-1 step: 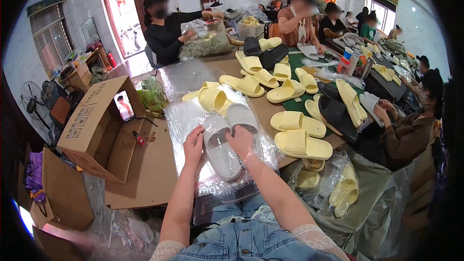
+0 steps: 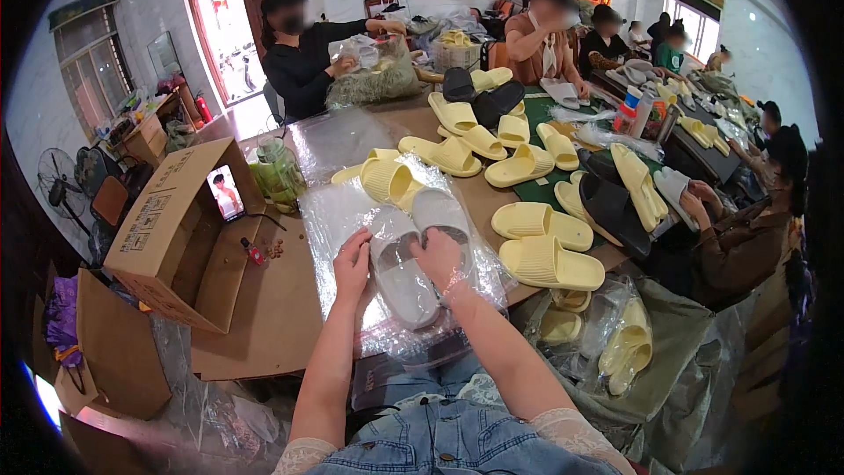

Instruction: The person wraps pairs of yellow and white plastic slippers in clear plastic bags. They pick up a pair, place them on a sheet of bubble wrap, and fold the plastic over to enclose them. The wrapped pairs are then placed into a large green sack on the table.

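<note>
Two grey slippers [image 2: 411, 251] lay on clear bags [image 2: 352, 211] at the counter edge; my left hand [image 2: 352, 262] and right hand [image 2: 438, 257] pressed flat, grip on the pair not closed; bagging unfinished, yellow slippers [image 2: 547, 262] waiting

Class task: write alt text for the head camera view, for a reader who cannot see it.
Both hands, left hand and right hand, press a pair of grey slippers on clear plastic bags. Yellow slippers cover the table; an open cardboard box stands left.
</note>
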`<state>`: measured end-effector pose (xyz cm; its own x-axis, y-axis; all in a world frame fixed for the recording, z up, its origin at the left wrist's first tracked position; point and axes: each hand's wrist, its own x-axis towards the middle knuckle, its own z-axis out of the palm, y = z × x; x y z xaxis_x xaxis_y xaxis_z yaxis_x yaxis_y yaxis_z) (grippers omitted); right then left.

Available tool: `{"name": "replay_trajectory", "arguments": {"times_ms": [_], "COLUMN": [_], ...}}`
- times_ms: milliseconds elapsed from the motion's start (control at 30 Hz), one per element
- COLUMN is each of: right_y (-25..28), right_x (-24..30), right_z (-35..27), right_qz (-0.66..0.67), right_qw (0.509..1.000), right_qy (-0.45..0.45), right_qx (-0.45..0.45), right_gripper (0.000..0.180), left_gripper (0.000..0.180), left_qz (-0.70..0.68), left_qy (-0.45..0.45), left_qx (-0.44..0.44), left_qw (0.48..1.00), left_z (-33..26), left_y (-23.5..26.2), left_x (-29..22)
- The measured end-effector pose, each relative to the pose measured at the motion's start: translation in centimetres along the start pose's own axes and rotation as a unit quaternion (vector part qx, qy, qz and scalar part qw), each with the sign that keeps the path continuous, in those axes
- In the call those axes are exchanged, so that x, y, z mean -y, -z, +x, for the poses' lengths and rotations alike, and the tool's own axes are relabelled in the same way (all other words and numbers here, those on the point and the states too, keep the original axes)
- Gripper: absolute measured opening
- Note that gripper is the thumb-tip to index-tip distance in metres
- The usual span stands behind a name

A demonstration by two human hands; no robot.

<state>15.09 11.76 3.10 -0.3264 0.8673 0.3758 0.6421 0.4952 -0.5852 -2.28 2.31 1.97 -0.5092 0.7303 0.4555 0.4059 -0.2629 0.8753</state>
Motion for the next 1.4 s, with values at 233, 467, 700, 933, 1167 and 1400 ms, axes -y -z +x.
{"name": "replay_trajectory", "arguments": {"times_ms": [233,467,700,933,1167,1400], "right_y": [-0.5,-0.2,1.1,4.5,17.8,11.1], "right_x": [-0.3,-0.1,0.6,2.1,9.6,7.2], "right_z": [-0.1,0.0,-0.4,-9.5,-10.6,-2.0], "right_qz": [0.005,-0.004,0.021,-0.041,0.195,-0.011], "right_qw": [0.999,1.0,0.998,0.993,0.946,0.994], "right_qy": [0.017,-0.001,0.0,0.092,0.114,0.107], "right_qx": [-0.029,-0.009,0.06,0.065,0.232,-0.02], "right_gripper": [0.038,0.039,0.042,0.084,0.033,0.052], "left_gripper": [0.024,0.026,0.025,0.024,0.024,0.025], "left_qz": [0.023,0.019,0.005,-0.003,-0.006,-0.041], "left_qy": [-0.016,0.004,-0.002,-0.002,0.012,0.028], "left_qx": [-0.002,0.0,-0.001,-0.003,-0.002,-0.002], "left_qw": [1.0,1.0,1.0,1.0,1.0,0.999], "left_z": [0.1,0.1,0.0,0.2,0.0,-0.1], "left_y": [0.1,0.1,0.1,-0.1,0.3,0.1], "left_x": [0.7,0.4,0.4,1.3,1.6,0.8]}}
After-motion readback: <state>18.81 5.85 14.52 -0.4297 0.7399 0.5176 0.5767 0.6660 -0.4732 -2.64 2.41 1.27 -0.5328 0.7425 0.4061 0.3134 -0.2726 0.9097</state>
